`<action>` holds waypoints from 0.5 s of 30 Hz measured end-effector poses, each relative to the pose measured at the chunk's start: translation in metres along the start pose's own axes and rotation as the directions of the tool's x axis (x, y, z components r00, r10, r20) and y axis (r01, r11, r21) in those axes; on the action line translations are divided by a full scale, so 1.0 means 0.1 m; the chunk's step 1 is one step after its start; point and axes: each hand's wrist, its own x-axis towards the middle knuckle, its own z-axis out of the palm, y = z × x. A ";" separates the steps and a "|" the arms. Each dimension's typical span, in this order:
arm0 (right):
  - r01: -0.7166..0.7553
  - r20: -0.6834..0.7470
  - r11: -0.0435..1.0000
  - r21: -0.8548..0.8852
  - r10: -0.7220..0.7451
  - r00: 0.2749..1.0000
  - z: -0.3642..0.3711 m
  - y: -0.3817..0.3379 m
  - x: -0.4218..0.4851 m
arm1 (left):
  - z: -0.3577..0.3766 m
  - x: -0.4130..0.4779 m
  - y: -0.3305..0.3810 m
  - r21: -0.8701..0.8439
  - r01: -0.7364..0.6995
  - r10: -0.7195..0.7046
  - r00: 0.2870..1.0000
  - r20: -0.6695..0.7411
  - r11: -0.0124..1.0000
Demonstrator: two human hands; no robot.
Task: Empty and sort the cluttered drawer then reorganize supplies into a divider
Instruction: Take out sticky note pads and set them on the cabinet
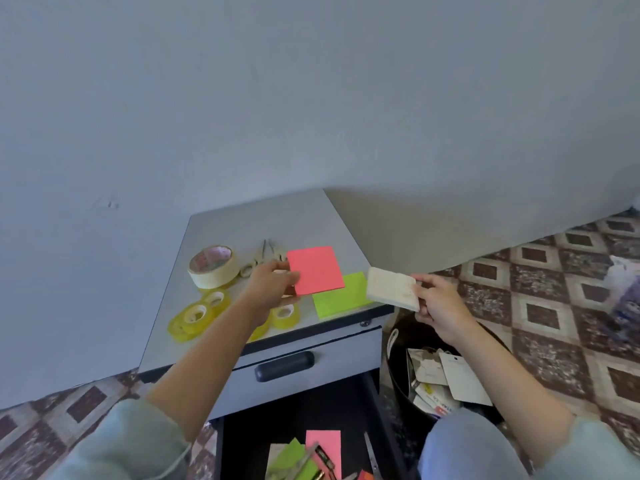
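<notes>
A pale blue-grey wall (311, 98) is filling the upper half of the view and is carrying a small scuff (110, 204) at the left. A tiled floor (554, 306) of brown and cream diamonds is spreading out to the right and showing again at the lower left. A black bin (394, 362) is standing on the floor just right of the grey cabinet (270, 223); whether the two are touching cannot be told. Crumpled papers (426, 368) and a white card (464, 379) are lying piled inside the bin. A whitish bag (623, 285) is sitting blurred at the far right edge, well apart from the bin.
</notes>
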 end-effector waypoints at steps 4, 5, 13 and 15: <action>-0.011 -0.018 0.999 0.030 0.012 1.000 -0.06 -0.06 0.12 | 0.27 0.41 0.13 -0.021 -0.018 0.016 0.998 -0.059 1.000; -0.010 -0.022 0.999 0.034 0.011 1.000 -0.10 -0.07 0.14 | 0.34 0.49 0.15 0.014 -0.011 0.012 0.998 -0.060 1.000; -0.036 -0.032 0.999 0.004 0.036 0.999 -0.52 0.09 0.20 | 0.57 1.05 -0.02 0.311 -0.029 0.064 0.993 -0.102 0.950; -0.049 -0.039 0.999 0.014 0.050 0.998 -0.62 0.15 0.22 | 0.56 1.10 -0.05 0.315 0.001 0.036 0.993 -0.114 0.949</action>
